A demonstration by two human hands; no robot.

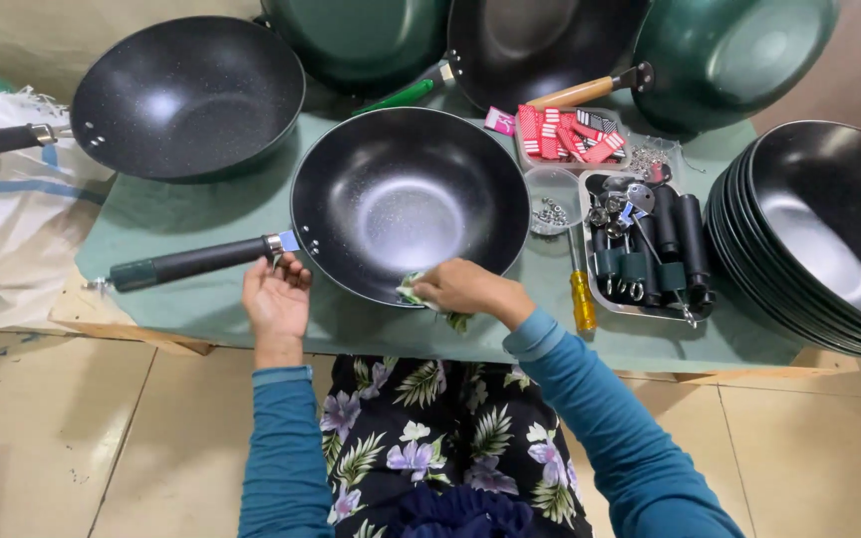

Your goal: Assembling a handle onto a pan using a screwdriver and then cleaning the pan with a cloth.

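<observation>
Head view, cloth (414, 291) under right hand (462, 287) fingers, on wok (396, 204) rim

Both hands (276, 299) on black wok (396, 204)

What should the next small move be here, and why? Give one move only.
Probably sweep the cloth further along the near rim of the black wok. The right hand presses the cloth at that rim, while the left hand steadies the wok where the handle joins, so wiping looks underway.
</observation>
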